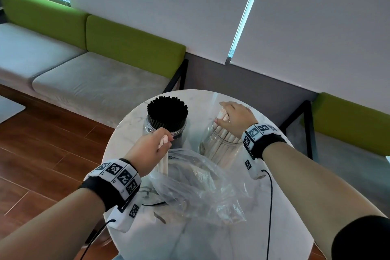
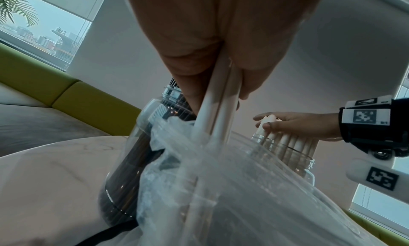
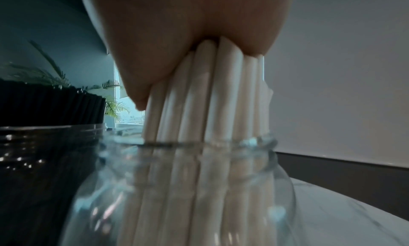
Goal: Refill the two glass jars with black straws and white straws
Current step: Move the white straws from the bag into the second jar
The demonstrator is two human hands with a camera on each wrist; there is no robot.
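Two glass jars stand on a round marble table (image 1: 211,238). The left jar (image 1: 164,131) is packed with black straws (image 1: 167,110). The right jar (image 1: 221,145) holds white straws (image 1: 223,137) leaning together. My right hand (image 1: 223,113) lies over their tops, thumb and fingers gripping the bundle (image 3: 210,95) above the jar's mouth (image 3: 199,188). My left hand (image 1: 166,141) pinches a few white straws (image 2: 212,113) whose lower ends stand inside a clear plastic bag (image 1: 200,183) in front of the jars.
The crumpled bag (image 2: 243,197) covers the table's middle and touches the black-straw jar (image 2: 124,171). Wrist cables (image 1: 270,207) trail over the table's near edge. A grey and green bench (image 1: 95,82) stands behind the table, with wooden floor (image 1: 42,164) at left.
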